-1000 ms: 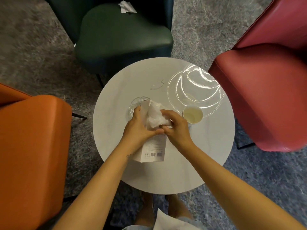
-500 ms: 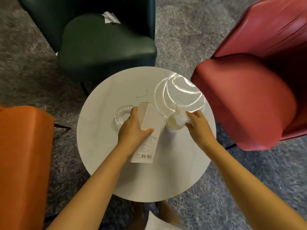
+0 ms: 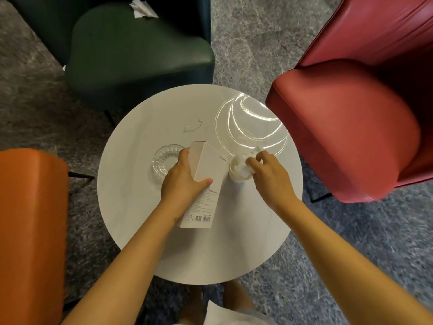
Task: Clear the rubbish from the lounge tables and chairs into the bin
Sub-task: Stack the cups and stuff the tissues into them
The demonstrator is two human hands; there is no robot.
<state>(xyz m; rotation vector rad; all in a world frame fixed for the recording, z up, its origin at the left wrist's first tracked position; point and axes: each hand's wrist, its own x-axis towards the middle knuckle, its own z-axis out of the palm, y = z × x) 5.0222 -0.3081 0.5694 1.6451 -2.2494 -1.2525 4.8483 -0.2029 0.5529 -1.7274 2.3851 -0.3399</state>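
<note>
My left hand [image 3: 185, 181] grips a tall white carton box [image 3: 206, 184] standing tilted on the round white table [image 3: 140, 221]. My right hand [image 3: 269, 174] pinches a crumpled white tissue [image 3: 241, 161] that sits in the mouth of a white paper cup [image 3: 236, 175], just right of the box. A thin scrap of wrapper [image 3: 193, 127] lies on the table behind the box. Another crumpled tissue [image 3: 143, 9] rests on the seat of the dark green chair [image 3: 140, 55].
A clear glass ashtray [image 3: 164, 160] sits left of the box, partly behind my left hand. A red chair [image 3: 351, 127] stands at the right and an orange chair [image 3: 30, 219] at the left. Grey carpet surrounds the table. No bin is in view.
My right hand carried the tissue from the top of the box to the paper cup and now presses it into the cup. My left hand kept its hold on the box.
</note>
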